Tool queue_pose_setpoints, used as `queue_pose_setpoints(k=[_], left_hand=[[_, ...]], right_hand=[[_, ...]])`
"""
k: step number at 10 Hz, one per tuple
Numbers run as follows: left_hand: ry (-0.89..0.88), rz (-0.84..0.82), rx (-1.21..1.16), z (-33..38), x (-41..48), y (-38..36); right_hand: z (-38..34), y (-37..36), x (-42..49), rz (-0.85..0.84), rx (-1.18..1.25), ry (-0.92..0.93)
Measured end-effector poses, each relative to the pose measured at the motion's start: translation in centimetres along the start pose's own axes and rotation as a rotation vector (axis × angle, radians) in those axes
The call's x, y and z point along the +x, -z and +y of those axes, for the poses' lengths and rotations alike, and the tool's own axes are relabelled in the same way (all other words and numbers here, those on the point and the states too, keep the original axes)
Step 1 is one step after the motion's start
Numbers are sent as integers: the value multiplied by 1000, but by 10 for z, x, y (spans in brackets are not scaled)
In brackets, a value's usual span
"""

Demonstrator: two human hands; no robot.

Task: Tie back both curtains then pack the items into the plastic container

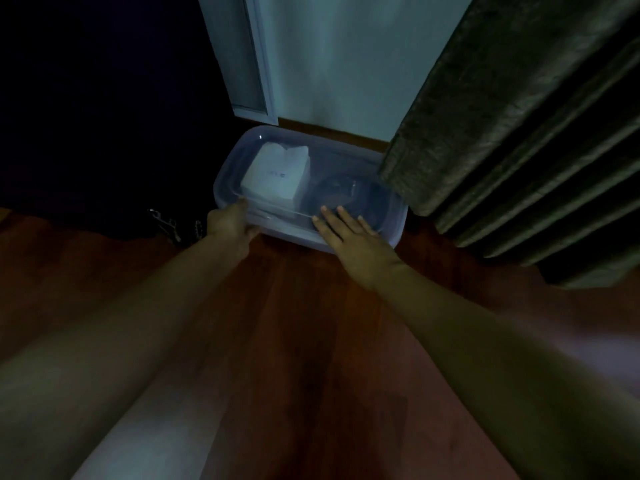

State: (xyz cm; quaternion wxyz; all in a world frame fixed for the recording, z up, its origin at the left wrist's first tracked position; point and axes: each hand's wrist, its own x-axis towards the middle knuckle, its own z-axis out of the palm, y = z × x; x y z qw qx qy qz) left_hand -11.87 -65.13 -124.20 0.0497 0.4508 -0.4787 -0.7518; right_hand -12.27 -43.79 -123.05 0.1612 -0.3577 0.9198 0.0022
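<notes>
Left hand (230, 221): curled round the near-left corner of the plastic container (232, 161); thumb on top of the rim, fingers wrapped below it.
Right hand (349, 237): flat, fingers straight and slightly spread, palm down on the near-right part of the lid (332, 157); it grasps nothing.
Plastic container: translucent, rectangular, on the floor (311, 323) directly ahead of both hands, its far side close to the wall (339, 64).
Lid: clear, lying over the container under the right hand; whether it is fully seated cannot be told.
White box (273, 178): inside the container, just beyond the left hand.
Dark item (343, 192): inside the container, just beyond the right hand's fingertips; too dim to identify.
Curtain (502, 116): dark, pleated, hanging to the right of the right hand; its lower edge overlaps the container's far-right corner in the view.
Small metal objects (168, 223): on the floor to the left of the left hand; not identifiable.
</notes>
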Motion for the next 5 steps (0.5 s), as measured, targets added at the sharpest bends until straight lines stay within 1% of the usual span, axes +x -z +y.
queue_pose_setpoints(k=[1,2,3,4,5], left_hand=[[64,26,58,7,-14,5],[130,78,221,35,-60,13],[119,138,304,65,-98,19],[30,167,470,124,-157,22],[-141,141,607,177,-211,24]], right_hand=[[-6,8,-8,-1,4,-23],[-28,47,-33,-36,53,0],[-44,91,-51,-50,113,23],[-69,171,-72,-9,192,-35],[-88,239,-92,6,179,-28]])
